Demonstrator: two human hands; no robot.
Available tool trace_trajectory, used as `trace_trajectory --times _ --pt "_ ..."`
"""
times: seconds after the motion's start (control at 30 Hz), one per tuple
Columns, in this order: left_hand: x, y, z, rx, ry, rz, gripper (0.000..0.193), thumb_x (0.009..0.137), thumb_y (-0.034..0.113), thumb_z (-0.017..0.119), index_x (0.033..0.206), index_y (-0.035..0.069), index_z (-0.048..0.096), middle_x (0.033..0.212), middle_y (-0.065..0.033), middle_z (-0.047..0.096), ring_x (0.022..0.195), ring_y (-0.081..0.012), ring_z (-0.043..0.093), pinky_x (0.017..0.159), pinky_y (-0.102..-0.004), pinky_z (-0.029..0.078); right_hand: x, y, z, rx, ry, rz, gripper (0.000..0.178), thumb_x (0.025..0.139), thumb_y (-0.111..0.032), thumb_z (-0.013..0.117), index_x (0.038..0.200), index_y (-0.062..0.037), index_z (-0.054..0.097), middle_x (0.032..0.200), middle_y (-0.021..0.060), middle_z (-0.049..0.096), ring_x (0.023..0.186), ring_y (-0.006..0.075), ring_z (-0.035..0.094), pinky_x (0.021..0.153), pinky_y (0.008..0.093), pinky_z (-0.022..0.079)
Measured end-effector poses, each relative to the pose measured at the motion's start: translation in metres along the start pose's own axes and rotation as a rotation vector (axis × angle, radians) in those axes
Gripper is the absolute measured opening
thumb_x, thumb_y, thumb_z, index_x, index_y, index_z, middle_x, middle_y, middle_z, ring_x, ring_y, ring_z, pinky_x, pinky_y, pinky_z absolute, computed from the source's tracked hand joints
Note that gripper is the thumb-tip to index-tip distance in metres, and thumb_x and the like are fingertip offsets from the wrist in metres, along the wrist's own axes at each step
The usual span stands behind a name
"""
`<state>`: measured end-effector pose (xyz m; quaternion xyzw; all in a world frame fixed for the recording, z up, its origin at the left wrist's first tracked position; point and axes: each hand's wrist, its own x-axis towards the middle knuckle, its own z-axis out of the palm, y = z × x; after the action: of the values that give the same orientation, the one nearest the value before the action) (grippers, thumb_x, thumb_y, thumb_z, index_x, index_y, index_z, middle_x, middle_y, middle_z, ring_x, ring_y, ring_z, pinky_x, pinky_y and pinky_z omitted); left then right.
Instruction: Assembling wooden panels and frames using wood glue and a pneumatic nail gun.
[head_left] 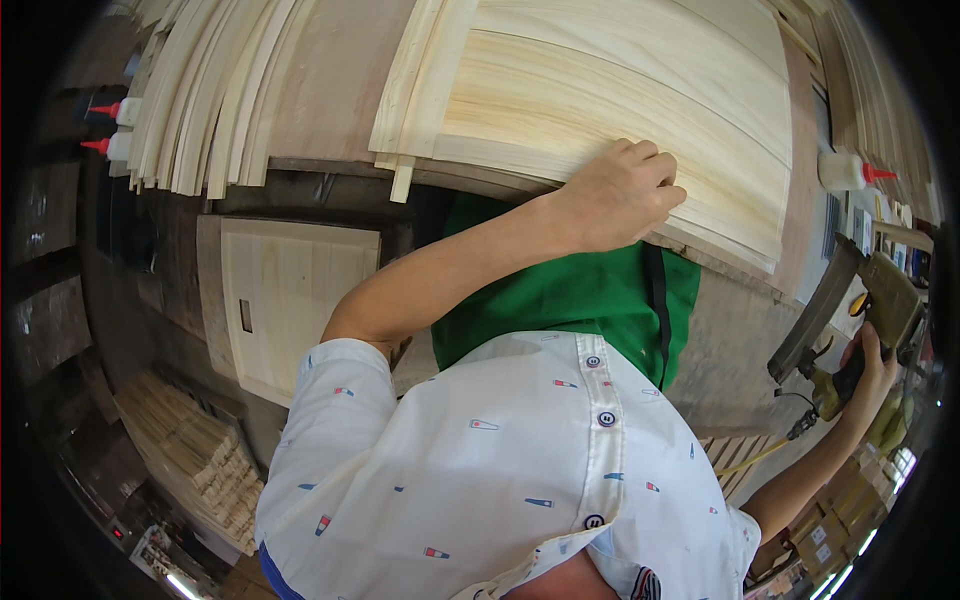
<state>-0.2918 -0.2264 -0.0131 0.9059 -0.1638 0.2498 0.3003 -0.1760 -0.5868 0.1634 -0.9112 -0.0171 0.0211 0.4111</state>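
A pale wooden panel [610,95] made of boards lies on the bench before me. My left hand [625,192] reaches across to its near edge, with the fingers curled closed against the wood; their tips are partly hidden. Out to the right, my right hand [868,372] is wrapped round the grip of an olive-green nail gun [893,300]. The gun's long dark magazine [815,315] points away from the panel, and a hose fitting [803,425] hangs from its handle.
Loose wooden strips [215,90] lie at the far left, beside two red-tipped glue bottles [120,145]. Another glue bottle [842,172] lies right of the panel. A second wooden panel [300,300] sits lower left, above stacked wooden slats [190,450]. A yellow hose [750,458] runs near my right arm.
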Motion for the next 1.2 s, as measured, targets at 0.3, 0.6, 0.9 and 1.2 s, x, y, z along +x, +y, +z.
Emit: trace_trajectory --times 0.3,0.6,0.9,1.2 --pt "0.005 -0.003 -0.01 -0.099 -0.038 -0.002 0.025 0.074 0.005 0.069 0.098 0.003 0.069 0.089 -0.011 0.061 0.086 -0.0298 0.059 0.078 -0.0403 0.047 -0.011 -0.009 0.007 -0.061 0.006 0.0 0.019 0.085 -0.02 0.067 0.088 -0.0017 0.061 0.067 0.0018 0.057 0.053 0.01 0.053 0.05 0.0251 0.04" --pt "0.005 0.001 -0.016 -0.083 -0.149 -0.071 0.029 0.075 0.003 0.072 0.104 0.002 0.069 0.095 -0.0112 0.062 0.091 -0.0288 0.057 0.08 -0.038 0.046 -0.025 -0.001 0.015 0.099 -0.027 0.09 0.021 0.082 -0.016 0.072 0.09 0.0005 0.062 0.068 0.0033 0.06 0.054 0.0102 0.056 0.05 0.0246 0.044" --pt "0.015 0.006 -0.013 -0.035 -0.255 -0.121 0.036 0.075 0.006 0.074 0.109 0.002 0.067 0.103 -0.0125 0.061 0.096 -0.0299 0.055 0.083 -0.0389 0.045 -0.025 0.012 0.017 0.059 -0.145 0.14 0.026 0.08 -0.018 0.073 0.089 0.0033 0.061 0.067 0.0038 0.059 0.055 0.0092 0.056 0.05 0.0242 0.044" --pt "0.07 0.049 0.07 -0.126 -0.159 0.091 0.032 0.074 0.01 0.074 0.104 0.004 0.066 0.108 -0.0119 0.062 0.102 -0.0302 0.057 0.087 -0.0408 0.046 -0.025 0.006 0.027 -0.01 -0.212 0.115 0.029 0.08 -0.019 0.072 0.088 0.0054 0.059 0.063 0.0033 0.059 0.052 0.0083 0.055 0.048 0.0238 0.042"
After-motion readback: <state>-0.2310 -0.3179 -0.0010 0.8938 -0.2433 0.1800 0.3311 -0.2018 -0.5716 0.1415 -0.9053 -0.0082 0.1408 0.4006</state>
